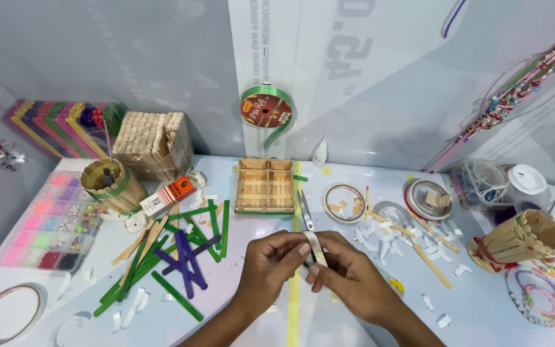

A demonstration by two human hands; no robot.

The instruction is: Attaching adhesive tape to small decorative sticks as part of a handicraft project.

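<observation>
Near edge of the white table (483,321): left hand (271,263) and right hand (345,273) meeting at centre, both pinching a short pale strip of tape (316,247) between fingertips, just above a long yellow-green ribbon (294,295) running toward the far side. Beside the left hand, a loose heap of green, purple and plain craft sticks (175,254) with white paper scraps around. At the near left corner, a tape roll (8,313) lying flat. Past the hands, scissors (306,212) touching a square wooden stick tray (264,186); to the right, two more tape rolls (345,202) and a stick-built cup (521,241) on its side. Along the left edge, a bead organiser box (49,222). At the far edge, a grey-white wall (130,58) with a green ribbon spool (266,109) hanging on it.
</observation>
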